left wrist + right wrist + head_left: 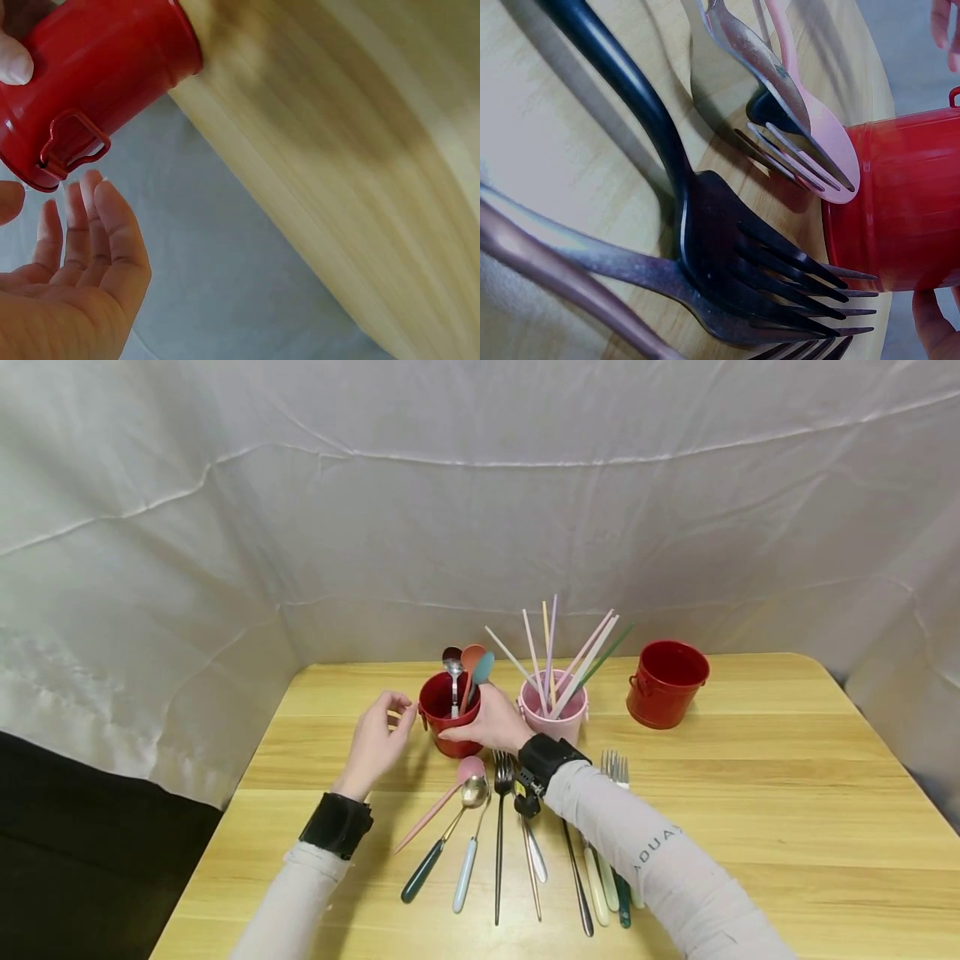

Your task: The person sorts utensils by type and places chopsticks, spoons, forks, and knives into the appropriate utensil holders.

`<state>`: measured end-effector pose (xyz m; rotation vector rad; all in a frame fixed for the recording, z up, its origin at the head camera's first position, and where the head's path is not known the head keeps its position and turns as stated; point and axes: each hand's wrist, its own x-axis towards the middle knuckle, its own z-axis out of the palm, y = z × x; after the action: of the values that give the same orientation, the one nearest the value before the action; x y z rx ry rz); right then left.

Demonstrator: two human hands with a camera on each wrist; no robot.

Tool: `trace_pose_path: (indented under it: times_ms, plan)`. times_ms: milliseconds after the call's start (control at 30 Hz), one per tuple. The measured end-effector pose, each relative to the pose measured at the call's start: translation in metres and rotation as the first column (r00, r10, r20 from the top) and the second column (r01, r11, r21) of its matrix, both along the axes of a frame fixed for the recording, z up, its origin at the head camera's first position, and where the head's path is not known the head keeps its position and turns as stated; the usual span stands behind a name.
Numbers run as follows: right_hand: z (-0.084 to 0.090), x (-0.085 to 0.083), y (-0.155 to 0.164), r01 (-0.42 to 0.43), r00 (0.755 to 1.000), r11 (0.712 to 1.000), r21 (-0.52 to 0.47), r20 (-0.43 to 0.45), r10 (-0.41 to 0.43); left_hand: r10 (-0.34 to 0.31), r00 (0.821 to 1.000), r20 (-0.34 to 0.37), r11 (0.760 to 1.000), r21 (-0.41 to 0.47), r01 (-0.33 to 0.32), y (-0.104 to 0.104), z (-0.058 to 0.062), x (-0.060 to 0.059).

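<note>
Apparently mid-sorting, the right hand [487, 720] wraps its grip around the red bucket [448, 714] on the counter [750, 793] (spoons inside); the left hand [377, 742] hovers open beside it. Steadying seems needed next.

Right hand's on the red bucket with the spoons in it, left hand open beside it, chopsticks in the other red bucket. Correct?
Not quite. The chopsticks stand in the pink bucket, not a red one; the second red bucket holds none, as the head view shows. The rest holds: the right hand holds the red bucket with spoons, and the left hand is open beside it.
</note>
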<state>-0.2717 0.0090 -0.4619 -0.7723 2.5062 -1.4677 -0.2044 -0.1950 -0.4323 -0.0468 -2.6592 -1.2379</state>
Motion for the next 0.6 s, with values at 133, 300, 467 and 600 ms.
trace_pose_path:
  times_ms: [133, 300, 467, 600]
  plan:
    - [0.000, 0.000, 0.000, 0.001, 1.000, 1.000, -0.001, -0.006, -0.001, -0.035, 0.999, 0.039, 0.998, -0.048, 0.037, -0.003, -0.005, 0.010]
    - [0.000, 0.000, 0.000, 0.003, 1.000, 1.000, -0.007, 0.001, -0.003, -0.102, 0.990, 0.100, 0.988, -0.108, 0.113, -0.007, -0.011, 0.022]
    - [-0.001, 0.001, 0.000, 0.009, 1.000, 1.000, -0.007, 0.001, -0.009, -0.159, 0.972, 0.172, 0.969, -0.163, 0.187, -0.007, -0.015, 0.033]
    - [-0.001, 0.001, 0.000, 0.010, 1.000, 1.000, -0.011, 0.003, -0.010, -0.192, 0.950, 0.245, 0.948, -0.203, 0.244, -0.003, -0.017, 0.040]
